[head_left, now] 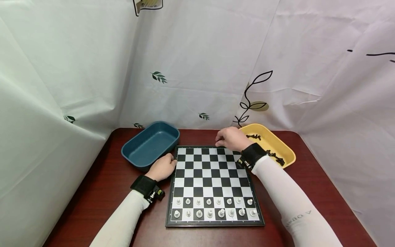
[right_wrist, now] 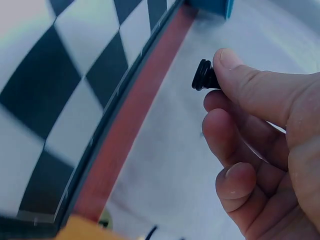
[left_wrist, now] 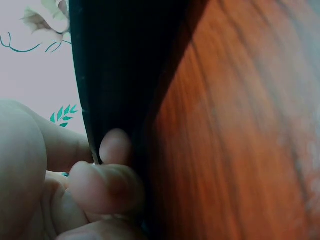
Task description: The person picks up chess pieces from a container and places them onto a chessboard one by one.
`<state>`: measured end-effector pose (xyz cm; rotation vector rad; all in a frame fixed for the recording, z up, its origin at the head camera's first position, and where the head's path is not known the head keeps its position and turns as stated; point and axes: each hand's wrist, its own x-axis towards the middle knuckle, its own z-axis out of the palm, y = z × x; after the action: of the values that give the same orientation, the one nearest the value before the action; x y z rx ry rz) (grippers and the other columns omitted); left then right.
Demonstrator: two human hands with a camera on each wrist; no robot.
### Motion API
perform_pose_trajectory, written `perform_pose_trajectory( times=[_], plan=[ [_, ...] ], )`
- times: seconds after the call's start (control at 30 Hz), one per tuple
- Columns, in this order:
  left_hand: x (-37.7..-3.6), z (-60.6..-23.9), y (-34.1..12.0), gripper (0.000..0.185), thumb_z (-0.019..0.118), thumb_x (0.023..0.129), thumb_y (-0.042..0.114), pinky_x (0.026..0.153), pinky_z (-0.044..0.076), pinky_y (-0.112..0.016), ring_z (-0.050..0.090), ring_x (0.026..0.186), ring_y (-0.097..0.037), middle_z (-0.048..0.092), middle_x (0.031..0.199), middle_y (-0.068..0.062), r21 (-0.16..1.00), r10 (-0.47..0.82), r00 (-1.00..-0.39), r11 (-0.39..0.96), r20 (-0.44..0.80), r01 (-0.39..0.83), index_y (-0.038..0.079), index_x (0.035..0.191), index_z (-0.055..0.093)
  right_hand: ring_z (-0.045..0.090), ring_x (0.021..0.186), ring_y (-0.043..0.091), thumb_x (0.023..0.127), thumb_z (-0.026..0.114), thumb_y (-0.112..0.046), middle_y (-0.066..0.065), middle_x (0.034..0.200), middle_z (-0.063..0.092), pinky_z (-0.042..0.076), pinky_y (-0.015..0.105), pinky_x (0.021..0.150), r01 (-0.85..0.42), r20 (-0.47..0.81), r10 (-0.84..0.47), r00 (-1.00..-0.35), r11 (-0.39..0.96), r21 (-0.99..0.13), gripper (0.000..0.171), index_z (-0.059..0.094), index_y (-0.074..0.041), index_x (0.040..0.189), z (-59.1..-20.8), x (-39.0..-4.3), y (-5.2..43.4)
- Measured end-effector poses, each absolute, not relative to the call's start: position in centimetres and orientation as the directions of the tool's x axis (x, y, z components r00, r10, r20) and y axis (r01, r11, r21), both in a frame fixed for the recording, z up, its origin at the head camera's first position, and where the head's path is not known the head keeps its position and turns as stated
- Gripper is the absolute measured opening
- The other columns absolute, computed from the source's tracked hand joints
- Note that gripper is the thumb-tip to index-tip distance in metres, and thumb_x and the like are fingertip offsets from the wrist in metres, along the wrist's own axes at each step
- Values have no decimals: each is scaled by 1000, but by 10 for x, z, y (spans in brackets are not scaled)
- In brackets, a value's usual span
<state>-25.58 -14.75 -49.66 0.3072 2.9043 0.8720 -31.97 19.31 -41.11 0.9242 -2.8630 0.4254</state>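
A black chess piece (right_wrist: 204, 77) is pinched between the thumb and index finger of the right hand (head_left: 234, 138), its broad base jutting past the fingertips; which piece it is cannot be told. The hand is above the far edge of the chessboard (head_left: 202, 173), toward its right corner, and the right wrist view shows the piece apart from the board. The left hand (head_left: 162, 168), fingers bent, grips the board's left edge.

On the board, eight white pawns (head_left: 208, 201) stand in a row, with eight larger white pieces (head_left: 221, 213) in the row nearest the person. Just beyond the right hand, a yellow tray (head_left: 279, 147) contains more black pieces (head_left: 279, 160). A blue tray (head_left: 154, 140) sits beside the left hand, at the board's far left. All of these are on a reddish-brown wooden counter (head_left: 83, 212). White curtains (head_left: 191, 51) printed with leaves hang behind, and black bands (head_left: 253, 154) circle both wrists over white sleeves (head_left: 287, 188).
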Motion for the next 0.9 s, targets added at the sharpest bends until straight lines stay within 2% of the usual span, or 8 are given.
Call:
perform_pose_trajectory(
  times=[0.5, 0.9],
  plan=[
    [-256, -497, -149, 20, 56, 116, 24, 69, 46, -39, 56, 70, -22, 57, 82, -6, 560, 219, -975, 813, -39, 160, 8, 105, 63, 69, 85, 12, 100, 88, -24, -5, 100, 78, 57, 36, 83, -681, 152, -665, -731, 698, -224, 9, 82, -17, 102, -426, -326, 119],
    [-257, -497, -148, 21, 55, 115, 24, 66, 46, -39, 56, 66, -22, 57, 79, -7, 568, 213, -976, 808, -39, 154, 9, 103, 62, 73, 99, 20, 104, 82, -16, 5, 113, 78, 58, 38, 91, -688, 127, -687, -715, 660, -302, 17, 80, -10, 119, -436, -328, 73]
  ],
)
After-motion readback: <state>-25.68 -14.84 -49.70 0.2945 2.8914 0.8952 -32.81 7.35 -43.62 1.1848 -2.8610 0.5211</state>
